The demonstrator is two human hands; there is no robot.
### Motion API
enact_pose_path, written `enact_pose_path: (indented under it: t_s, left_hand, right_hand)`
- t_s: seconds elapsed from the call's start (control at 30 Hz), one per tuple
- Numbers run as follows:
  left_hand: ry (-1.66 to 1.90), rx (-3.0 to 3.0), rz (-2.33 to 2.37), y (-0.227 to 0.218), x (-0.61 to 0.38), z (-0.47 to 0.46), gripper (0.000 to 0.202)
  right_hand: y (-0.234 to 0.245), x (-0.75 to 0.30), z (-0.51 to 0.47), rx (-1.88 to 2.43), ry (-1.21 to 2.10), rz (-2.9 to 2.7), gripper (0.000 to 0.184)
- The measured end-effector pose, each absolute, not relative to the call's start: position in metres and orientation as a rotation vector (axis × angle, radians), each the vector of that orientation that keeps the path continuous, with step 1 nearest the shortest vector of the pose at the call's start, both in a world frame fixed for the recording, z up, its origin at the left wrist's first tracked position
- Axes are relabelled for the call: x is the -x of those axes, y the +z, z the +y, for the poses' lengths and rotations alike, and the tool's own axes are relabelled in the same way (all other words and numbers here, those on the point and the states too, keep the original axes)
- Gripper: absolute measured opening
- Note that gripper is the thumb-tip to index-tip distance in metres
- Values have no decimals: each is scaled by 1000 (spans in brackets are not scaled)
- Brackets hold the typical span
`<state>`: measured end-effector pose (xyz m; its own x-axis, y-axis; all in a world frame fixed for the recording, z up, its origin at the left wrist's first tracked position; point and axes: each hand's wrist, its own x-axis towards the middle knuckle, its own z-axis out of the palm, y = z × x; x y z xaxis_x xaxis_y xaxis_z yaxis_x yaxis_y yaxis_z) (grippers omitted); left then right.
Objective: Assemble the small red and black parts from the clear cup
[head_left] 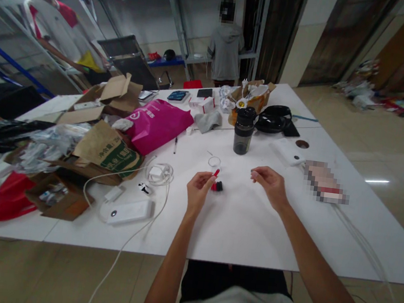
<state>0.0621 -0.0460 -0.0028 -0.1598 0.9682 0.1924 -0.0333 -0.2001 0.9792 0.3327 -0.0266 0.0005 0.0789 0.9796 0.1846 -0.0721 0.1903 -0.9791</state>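
The slim piece is red, the table white.

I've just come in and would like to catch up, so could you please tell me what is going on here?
A person is working at a white table with both hands raised. The left hand pinches a small red piece, above some red and black pieces. The right hand is held apart from it, fingertips together; whether it holds anything is too small to tell. A dark bottle stands upright beyond the hands.
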Motion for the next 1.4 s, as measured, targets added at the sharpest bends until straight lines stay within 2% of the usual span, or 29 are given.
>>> enact_pose_path:
  t_s: [0.2, 0.37, 0.5, 0.7, 1.07, 1.4]
  left_hand:
    - [1351, -2004, 1331, -15, -72, -49, 20]
    - [1058, -2551, 1362, -19, -87, -43, 23]
    - [854, -2739, 1410, -19, -91, -42, 17]
    - [714, -2779, 1401, -23, -88, -45, 11]
    - [819, -2711, 1373, -23, -78, -49, 10]
    - [913, -2618, 1395, -18, -76, -50, 17]
  right_hand:
    - [5, -408, -25, 1321, 455, -1611, 27]
    - [-17, -443, -19, 1360, 253, -1893, 18]
    - [-35, -447, -12, 1390, 234, -1988, 11]
    - [-44, -443, -7, 1410, 231, -2034, 10]
    - [-47, -441, -10, 1393, 340, -1996, 15]
    - [-41, -436, -12, 1387, 352, -1981, 20]
